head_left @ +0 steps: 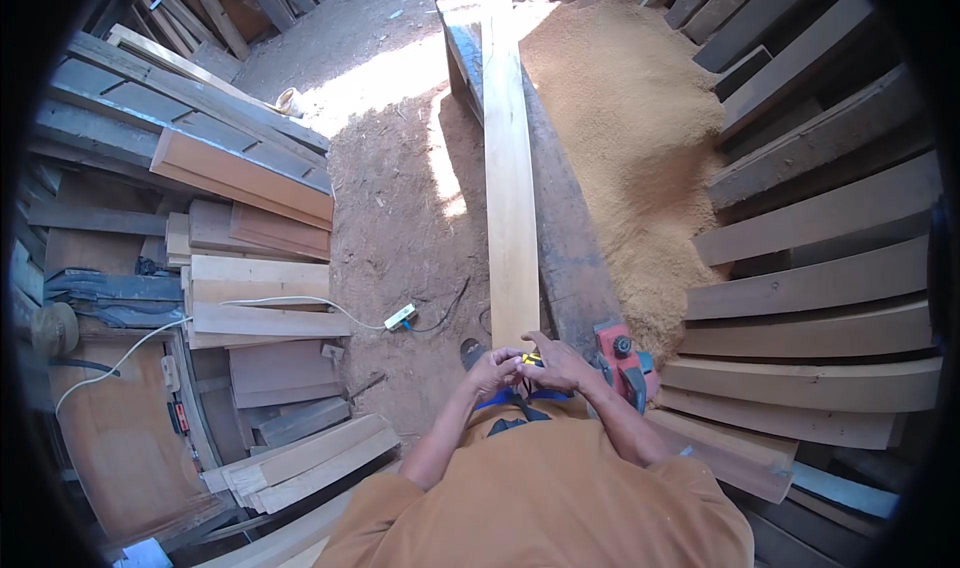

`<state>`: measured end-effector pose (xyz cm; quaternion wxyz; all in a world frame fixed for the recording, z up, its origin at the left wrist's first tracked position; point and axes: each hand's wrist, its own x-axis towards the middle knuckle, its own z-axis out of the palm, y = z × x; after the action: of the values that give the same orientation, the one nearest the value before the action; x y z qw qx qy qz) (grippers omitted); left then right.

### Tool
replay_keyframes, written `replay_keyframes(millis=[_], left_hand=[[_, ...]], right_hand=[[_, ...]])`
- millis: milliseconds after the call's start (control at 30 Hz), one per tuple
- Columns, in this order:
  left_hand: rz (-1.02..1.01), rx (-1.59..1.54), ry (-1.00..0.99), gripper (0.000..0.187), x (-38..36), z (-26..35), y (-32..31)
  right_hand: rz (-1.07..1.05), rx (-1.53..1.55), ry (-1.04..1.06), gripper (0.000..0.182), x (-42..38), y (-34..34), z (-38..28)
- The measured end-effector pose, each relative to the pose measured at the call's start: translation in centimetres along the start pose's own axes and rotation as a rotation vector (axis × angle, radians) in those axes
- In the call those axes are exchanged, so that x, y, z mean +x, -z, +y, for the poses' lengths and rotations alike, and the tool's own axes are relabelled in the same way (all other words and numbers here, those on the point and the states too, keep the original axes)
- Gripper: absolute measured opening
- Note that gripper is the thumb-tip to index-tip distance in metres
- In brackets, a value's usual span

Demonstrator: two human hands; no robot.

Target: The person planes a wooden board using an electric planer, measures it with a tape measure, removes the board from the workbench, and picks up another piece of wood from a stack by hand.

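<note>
A small yellow-and-black tape measure [532, 360] is between my two hands, close to my waist. My left hand [492, 370] has its fingers pinched at the near side of it. From the other side, my right hand [560, 364] is closed around it. Just beyond both hands lies the near end of a long pale plank [511, 188], which runs away from me along a dark, narrow bench [570, 218]. To the right of my right hand sits a red electric planer [626, 366] on the bench.
Stacked boards [265, 298] line the left side, and more boards [810, 323] fan out on the right. A heap of sawdust [620, 98] lies beyond the bench. A white extension socket [400, 317] with its cord rests on the dirt floor [390, 218].
</note>
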<state>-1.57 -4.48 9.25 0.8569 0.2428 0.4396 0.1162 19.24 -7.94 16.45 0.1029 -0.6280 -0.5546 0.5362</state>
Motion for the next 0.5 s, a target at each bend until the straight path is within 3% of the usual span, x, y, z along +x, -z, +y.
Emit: replay_keyframes(millis=[100,167,233,300,500], left_hand=[[-0.02,0.046,-0.125,0.02,1.4,-2.6,4.5],[0.149,0.113,-0.206,0.016,1.0,-1.4,4.9],[0.391,0.148,-0.216,0.011,1.1,0.2,5.0],[0.457,0.186,-0.254,0.01,2.9,-0.6,7.0],[0.571,0.359,-0.269,0.009,5.7,-2.1,6.0]], right_hand=[[-0.07,0.015,0.126,0.075,0.6,0.4,0.3],[0.02,-0.049,0.201,0.07,1.5,0.3,3.0],[0.04,-0.184,0.102,0.062,1.5,1.6,4.8],[0.105,-0.305,0.027,0.058,1.6,2.4,6.6],[0.103,-0.269,-0.044,0.054,1.1,3.6,9.0]])
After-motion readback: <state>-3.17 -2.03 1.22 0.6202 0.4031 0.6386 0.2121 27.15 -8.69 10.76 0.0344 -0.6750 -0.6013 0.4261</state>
